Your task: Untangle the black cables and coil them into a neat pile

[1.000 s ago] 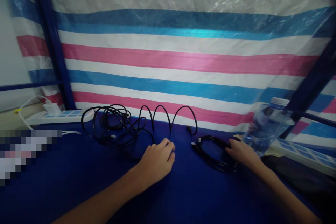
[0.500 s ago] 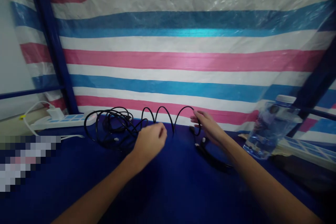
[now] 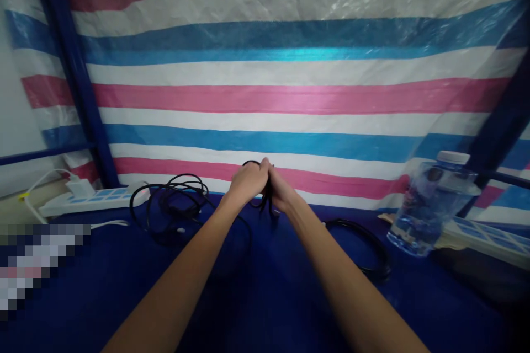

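My left hand (image 3: 249,181) and my right hand (image 3: 282,186) meet in the middle of the head view, above the far part of the dark blue surface. Between them is a gathered black cable (image 3: 267,198), its strands hanging below the fingers. Both hands are closed on it, though the fingers are partly hidden. Left of my hands lies a loose tangle of black cable (image 3: 182,190) with a small pale connector (image 3: 181,230). A coiled black cable (image 3: 379,251) rests beyond my right forearm.
A clear water bottle (image 3: 433,204) with a white cap stands at right, beside a white power strip (image 3: 488,240). Another power strip (image 3: 99,198) with a plugged-in white charger (image 3: 80,186) sits at far left. Behind the surface hangs a striped plastic sheet (image 3: 290,99) between blue posts.
My hands have come together from apart. The wavy stretch of black cable between them is now bunched in them. The view has shifted slightly.
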Motion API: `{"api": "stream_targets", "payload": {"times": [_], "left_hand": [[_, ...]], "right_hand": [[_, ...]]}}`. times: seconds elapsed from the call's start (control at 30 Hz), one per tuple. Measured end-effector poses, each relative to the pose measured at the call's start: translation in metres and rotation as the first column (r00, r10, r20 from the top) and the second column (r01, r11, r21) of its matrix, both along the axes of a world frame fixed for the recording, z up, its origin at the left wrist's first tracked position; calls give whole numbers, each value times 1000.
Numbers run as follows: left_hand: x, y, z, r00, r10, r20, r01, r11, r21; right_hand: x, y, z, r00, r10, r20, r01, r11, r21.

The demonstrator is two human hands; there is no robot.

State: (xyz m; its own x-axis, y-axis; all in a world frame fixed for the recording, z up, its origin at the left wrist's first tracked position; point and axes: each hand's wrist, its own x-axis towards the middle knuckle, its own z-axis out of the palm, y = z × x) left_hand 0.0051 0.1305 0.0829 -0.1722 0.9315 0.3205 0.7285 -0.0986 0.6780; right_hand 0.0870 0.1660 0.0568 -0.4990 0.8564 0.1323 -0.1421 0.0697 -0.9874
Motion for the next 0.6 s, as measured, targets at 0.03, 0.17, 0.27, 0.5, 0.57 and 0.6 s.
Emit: {"api": "stream_targets", "payload": {"times": [0.03, 0.17, 0.27, 0.5, 0.57, 0.6], "left_hand": [[0, -6, 10, 998, -14, -69, 15, 1000, 17], [-19, -44, 48, 953, -157, -260, 166, 986, 14], [-38, -68, 61, 892, -262, -369, 267, 963, -39], [-57, -55, 45, 782, -443, -439, 212, 851, -480], [-57, -45, 36, 765, -485, -424, 236, 823, -517], [-57, -41, 31, 754, -514, -408, 261, 806, -531]], "right_hand": [[3, -4, 9, 1000, -2, -5, 2, 1000, -6], [25, -22, 45, 998, -54, -37, 56, 997, 61], [46, -32, 68, 973, -152, -175, 187, 960, 206], [86, -58, 110, 735, -404, -545, 672, 540, 506], [92, -67, 116, 658, -459, -597, 749, 318, 581], [93, -72, 117, 628, -486, -607, 756, 197, 624]]}}
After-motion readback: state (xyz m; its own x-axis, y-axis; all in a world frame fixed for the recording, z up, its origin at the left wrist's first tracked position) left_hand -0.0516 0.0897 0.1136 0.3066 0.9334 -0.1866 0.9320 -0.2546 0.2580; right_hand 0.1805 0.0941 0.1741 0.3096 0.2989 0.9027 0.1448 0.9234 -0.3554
